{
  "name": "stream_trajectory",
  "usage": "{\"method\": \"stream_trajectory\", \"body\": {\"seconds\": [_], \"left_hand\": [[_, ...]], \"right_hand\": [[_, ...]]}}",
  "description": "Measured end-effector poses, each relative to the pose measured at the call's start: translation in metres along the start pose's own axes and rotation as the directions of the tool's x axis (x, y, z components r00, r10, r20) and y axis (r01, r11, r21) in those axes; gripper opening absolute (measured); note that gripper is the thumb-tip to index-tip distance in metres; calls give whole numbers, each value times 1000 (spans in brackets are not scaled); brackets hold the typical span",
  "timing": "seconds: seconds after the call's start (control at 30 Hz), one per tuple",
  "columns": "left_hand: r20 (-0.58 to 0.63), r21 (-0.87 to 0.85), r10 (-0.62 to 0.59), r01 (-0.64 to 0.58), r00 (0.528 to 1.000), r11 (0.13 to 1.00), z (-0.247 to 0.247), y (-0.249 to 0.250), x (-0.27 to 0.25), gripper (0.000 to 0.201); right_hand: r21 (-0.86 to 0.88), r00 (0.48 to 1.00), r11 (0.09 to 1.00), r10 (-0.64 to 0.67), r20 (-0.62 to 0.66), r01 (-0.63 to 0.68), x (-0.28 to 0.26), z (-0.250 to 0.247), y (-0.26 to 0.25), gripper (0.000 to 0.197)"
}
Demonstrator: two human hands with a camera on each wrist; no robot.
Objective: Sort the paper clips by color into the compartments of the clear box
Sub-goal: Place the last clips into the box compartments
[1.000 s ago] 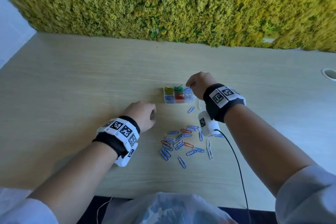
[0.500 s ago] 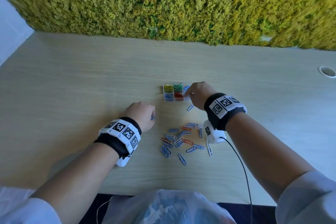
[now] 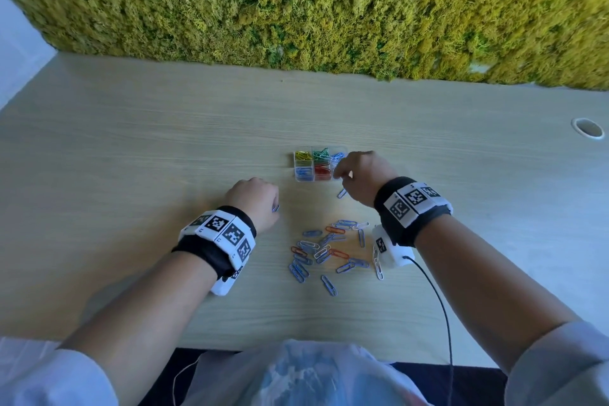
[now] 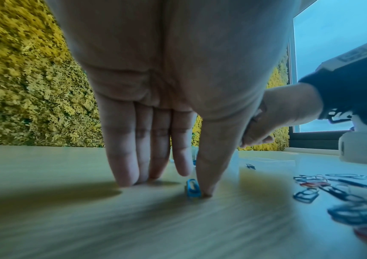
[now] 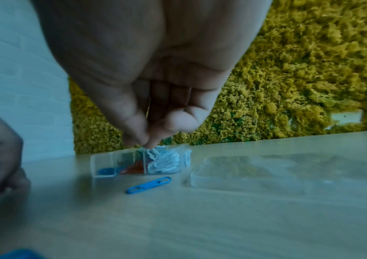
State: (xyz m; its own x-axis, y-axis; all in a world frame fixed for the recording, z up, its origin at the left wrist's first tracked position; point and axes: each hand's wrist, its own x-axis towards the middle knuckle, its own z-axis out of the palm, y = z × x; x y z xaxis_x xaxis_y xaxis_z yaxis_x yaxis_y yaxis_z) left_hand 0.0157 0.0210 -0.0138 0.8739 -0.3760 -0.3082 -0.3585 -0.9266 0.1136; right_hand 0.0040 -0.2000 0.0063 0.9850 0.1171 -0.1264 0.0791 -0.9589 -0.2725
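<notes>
The clear box (image 3: 303, 170) (image 5: 102, 168) stands mid-table with yellow, green, blue, red and white clips in separate compartments. My right hand (image 3: 361, 175) (image 5: 143, 142) hovers over its right end. Thumb and index finger pinch a white paper clip (image 5: 152, 154) just above the white pile. My left hand (image 3: 253, 199) (image 4: 192, 178) rests fingertips-down on the table left of the box. A blue paper clip (image 4: 192, 189) (image 3: 275, 208) stands on edge between its thumb and index finger. One blue clip (image 3: 342, 193) (image 5: 148, 184) lies near the box. A pile of loose clips (image 3: 329, 250) (image 4: 333, 189), mostly blue with some red and white, lies between my wrists.
The box's clear lid (image 5: 244, 175) lies flat just right of the box. A moss wall (image 3: 329, 3) closes the table's far edge. A cable hole (image 3: 588, 128) sits at the far right. A black cable (image 3: 438, 300) trails from my right wrist toward me.
My right hand has come down and a little toward me, onto the box's right end. The left hand has stayed put with the blue clip at its fingertips.
</notes>
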Motion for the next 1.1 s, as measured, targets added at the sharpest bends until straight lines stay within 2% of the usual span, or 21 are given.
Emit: {"method": "stream_trajectory", "body": {"seconds": [0.13,0.2,0.37,0.43,0.53,0.67,0.8,0.93,1.1], "left_hand": [[2,7,9,-9,1000,1000,-1,0,1,10],[4,5,8,-8,1000,1000,0,0,1,11],[1,13,14,-14,1000,1000,-3,2,-2,12],[-3,17,15,-15,1000,1000,-5,4,-3,13],[-2,18,12,-12,1000,1000,-6,4,-4,14],[-9,-9,-3,3,1000,1000,-6,4,-4,15],[-26,-16,-6,5,1000,1000,-7,5,-5,16],[-42,-10,1,-2,999,1000,-8,5,-5,20],[-38,3,-33,33,999,999,-6,3,-4,31]], "right_hand": [[-122,986,993,25,167,-5,-4,9,1,29],[-123,989,992,30,142,-12,-4,10,2,27],[47,987,989,142,-75,-139,16,3,-2,25],[50,980,982,185,-68,-182,28,0,-7,28],[-61,975,974,220,5,-220,43,-2,-14,31],[-153,961,951,275,15,-270,52,1,-18,20],[-107,950,946,312,34,-306,52,1,-15,22],[-62,958,957,286,10,-285,45,-8,-3,26],[-148,964,959,254,73,-241,29,-9,12,35]]}}
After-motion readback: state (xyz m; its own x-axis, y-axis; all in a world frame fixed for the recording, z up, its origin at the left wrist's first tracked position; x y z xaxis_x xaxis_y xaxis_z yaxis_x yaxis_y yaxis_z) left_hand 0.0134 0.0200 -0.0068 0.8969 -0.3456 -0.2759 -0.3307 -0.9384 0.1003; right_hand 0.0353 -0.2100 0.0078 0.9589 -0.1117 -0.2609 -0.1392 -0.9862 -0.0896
